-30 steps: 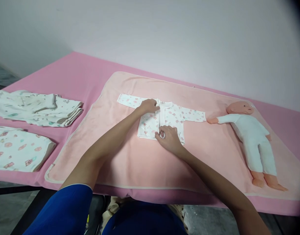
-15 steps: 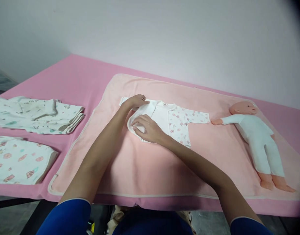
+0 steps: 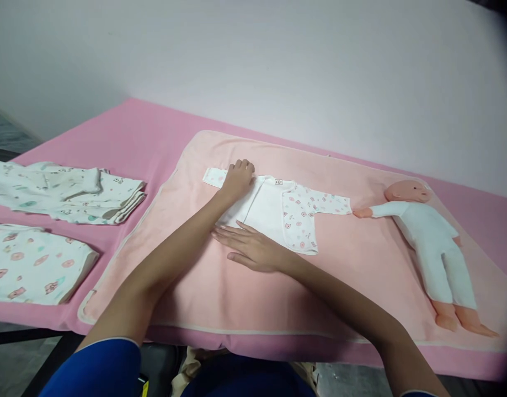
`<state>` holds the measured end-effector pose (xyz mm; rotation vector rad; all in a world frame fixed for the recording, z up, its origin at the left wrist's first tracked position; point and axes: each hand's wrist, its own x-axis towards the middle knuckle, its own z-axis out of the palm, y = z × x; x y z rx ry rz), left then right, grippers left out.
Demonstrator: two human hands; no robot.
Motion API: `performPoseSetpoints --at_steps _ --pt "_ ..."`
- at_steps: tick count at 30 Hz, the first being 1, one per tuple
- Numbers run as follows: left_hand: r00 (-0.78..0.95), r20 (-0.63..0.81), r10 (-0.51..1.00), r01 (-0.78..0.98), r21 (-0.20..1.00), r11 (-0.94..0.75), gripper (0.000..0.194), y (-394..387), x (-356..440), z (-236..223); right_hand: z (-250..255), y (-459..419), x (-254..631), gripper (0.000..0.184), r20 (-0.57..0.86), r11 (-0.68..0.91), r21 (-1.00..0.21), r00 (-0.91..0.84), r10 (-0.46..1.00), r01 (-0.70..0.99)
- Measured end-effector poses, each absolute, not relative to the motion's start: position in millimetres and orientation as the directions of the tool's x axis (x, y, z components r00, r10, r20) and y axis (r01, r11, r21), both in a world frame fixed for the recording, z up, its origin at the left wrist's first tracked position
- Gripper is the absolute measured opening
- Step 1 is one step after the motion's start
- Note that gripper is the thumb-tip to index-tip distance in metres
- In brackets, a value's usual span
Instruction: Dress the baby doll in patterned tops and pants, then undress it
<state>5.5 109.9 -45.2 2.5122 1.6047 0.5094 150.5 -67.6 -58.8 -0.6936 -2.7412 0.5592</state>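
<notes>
A small white baby shirt (image 3: 273,212) with pink prints lies on a peach blanket (image 3: 344,281). Its left front panel is turned open, so the plain white inside shows. My left hand (image 3: 236,179) rests on the shirt's left shoulder with fingers bent, pressing it down. My right hand (image 3: 251,248) lies flat with fingers stretched out at the shirt's lower left hem, on the blanket. A baby doll (image 3: 427,237) in a white suit lies on its back at the blanket's right end, one arm almost touching the shirt's right sleeve.
The blanket covers a pink table (image 3: 121,143) against a pale wall. Two folded stacks of printed baby clothes sit at the left: one farther back (image 3: 67,190), one near the front edge (image 3: 33,270). The table's front edge runs just before my body.
The shirt lay closed; my right hand drew its left front panel open to the left, then flattened at the hem. My left hand shifted from the collar to the left shoulder.
</notes>
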Motion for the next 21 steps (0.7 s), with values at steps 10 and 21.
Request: performPoseSetpoints --at_steps 10,21 --pt "0.695 0.084 0.714 0.706 0.108 -0.700 0.071 71 0 -73 -51 -97 236 0.030 0.093 0.277 -0.159 -0.265 0.960 0.947" --pt "0.443 -0.072 0.894 0.855 0.334 -0.397 0.048 98 112 -41 -28 -75 251 0.022 -0.112 0.228 -0.369 -0.286 0.952 0.901"
